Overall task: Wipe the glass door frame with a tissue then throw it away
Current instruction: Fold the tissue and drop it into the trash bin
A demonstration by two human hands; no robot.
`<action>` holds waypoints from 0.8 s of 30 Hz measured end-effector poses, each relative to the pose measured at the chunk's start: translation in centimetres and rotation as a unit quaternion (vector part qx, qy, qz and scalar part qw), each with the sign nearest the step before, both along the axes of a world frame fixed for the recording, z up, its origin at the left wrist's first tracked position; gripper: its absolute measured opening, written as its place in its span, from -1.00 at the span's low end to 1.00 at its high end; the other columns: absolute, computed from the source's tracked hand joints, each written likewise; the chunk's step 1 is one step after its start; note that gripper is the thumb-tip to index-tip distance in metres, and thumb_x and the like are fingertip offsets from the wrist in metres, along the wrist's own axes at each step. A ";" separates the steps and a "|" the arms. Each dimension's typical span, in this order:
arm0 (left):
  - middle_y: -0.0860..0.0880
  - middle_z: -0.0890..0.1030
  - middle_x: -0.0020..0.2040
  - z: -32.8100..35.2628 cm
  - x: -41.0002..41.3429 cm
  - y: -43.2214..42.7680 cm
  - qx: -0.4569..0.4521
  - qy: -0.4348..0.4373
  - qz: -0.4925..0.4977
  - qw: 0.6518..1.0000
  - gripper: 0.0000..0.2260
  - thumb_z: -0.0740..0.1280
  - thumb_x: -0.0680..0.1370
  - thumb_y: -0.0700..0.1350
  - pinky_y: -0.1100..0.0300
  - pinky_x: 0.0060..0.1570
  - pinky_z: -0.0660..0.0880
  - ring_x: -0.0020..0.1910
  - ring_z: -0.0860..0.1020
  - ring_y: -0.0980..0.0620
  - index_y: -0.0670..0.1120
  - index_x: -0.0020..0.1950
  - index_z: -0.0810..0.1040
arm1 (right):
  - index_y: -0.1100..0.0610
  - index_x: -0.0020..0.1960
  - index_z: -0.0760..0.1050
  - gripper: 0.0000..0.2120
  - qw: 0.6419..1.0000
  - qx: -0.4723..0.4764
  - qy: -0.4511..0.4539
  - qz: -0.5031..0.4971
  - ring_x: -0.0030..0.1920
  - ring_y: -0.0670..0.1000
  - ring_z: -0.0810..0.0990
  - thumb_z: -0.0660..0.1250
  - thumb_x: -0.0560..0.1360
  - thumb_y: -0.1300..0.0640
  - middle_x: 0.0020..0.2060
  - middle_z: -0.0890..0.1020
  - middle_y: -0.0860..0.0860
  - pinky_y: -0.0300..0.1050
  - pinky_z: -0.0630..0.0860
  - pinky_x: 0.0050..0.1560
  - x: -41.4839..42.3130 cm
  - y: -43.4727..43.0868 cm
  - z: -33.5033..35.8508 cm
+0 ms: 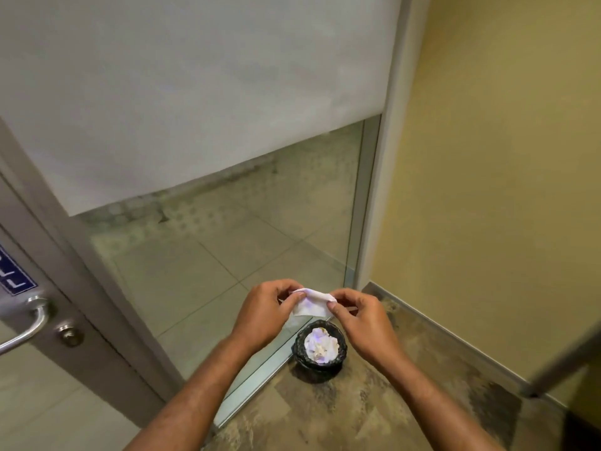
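A white tissue (310,303) is stretched between both hands at the lower middle of the head view. My left hand (265,312) pinches its left end and my right hand (364,317) pinches its right end. Directly below them a small black bin (300,348) stands on the floor, holding crumpled white tissues. The glass panel's grey metal frame (356,203) rises just behind the hands, and its bottom rail (257,379) runs along the floor to the left of the bin.
A grey door stile (81,271) with a metal lever handle (29,323), a round lock and a blue sign is at the left. A yellow wall (487,190) closes the right side. A dark blurred bar (559,362) crosses the lower right.
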State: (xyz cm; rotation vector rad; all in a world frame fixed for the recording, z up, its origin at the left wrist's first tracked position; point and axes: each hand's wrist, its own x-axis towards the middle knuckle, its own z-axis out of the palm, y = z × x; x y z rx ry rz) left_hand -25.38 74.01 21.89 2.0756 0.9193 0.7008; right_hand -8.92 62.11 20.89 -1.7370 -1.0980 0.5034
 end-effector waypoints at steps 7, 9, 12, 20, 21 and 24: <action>0.18 0.73 -0.17 -5.9 3.3 3.5 0.014 0.046 -0.003 0.999 -0.93 0.45 0.57 0.02 0.13 -0.10 0.60 -0.17 0.66 0.23 0.09 -0.01 0.74 | 0.03 0.03 0.67 -0.83 0.988 -0.050 -0.124 -0.072 -0.09 -0.11 0.59 0.41 0.50 0.25 -0.11 0.65 -0.10 -0.20 0.53 -0.06 1.9 3.3 -5.1; 0.17 0.73 -0.18 -7.7 4.3 4.7 0.009 0.047 -0.004 0.999 -0.93 0.46 0.57 0.02 0.10 -0.10 0.61 -0.18 0.65 0.22 0.08 -0.01 0.74 | 0.02 0.04 0.67 -0.81 0.985 -0.059 -0.136 -0.087 -0.09 -0.09 0.58 0.41 0.50 0.25 -0.11 0.65 -0.11 -0.21 0.51 -0.09 2.3 4.6 -6.7; 0.14 0.74 -0.17 -10.5 5.6 6.3 -0.007 0.042 -0.003 0.999 -0.92 0.46 0.57 -0.01 0.08 -0.08 0.61 -0.16 0.67 0.19 0.05 0.00 0.74 | 0.01 0.09 0.67 -0.76 0.984 -0.063 -0.140 -0.094 -0.09 -0.08 0.58 0.41 0.50 0.27 -0.09 0.64 -0.11 -0.23 0.50 -0.10 2.9 6.4 -9.2; 0.08 0.73 -0.16 -19.9 10.2 10.3 -0.069 0.012 0.013 0.997 -0.94 0.46 0.58 -0.12 0.02 -0.03 0.62 -0.13 0.67 0.11 0.01 -0.03 0.74 | -0.04 0.18 0.65 -0.73 0.981 -0.089 -0.165 -0.038 -0.15 -0.12 0.52 0.35 0.55 0.19 -0.18 0.57 -0.11 -0.39 0.35 -0.20 7.8 10.9 -18.4; 0.07 0.73 -0.16 -21.2 10.8 10.7 -0.078 0.008 0.017 0.997 -0.93 0.45 0.58 -0.15 0.01 -0.03 0.62 -0.13 0.68 0.09 0.00 -0.03 0.74 | -0.03 0.14 0.67 -0.77 0.981 -0.091 -0.168 -0.042 -0.15 -0.12 0.53 0.37 0.54 0.18 -0.18 0.59 -0.11 -0.41 0.34 -0.21 8.4 11.4 -19.8; 0.05 0.72 -0.19 -24.8 12.3 11.4 -0.104 -0.003 0.036 0.994 -0.89 0.45 0.56 -0.21 -0.03 -0.06 0.62 -0.15 0.67 0.02 -0.01 -0.06 0.74 | 0.04 0.05 0.70 -0.82 0.980 -0.091 -0.170 -0.057 -0.17 -0.13 0.54 0.41 0.52 0.23 -0.16 0.65 -0.10 -0.49 0.31 -0.22 9.8 12.6 -23.8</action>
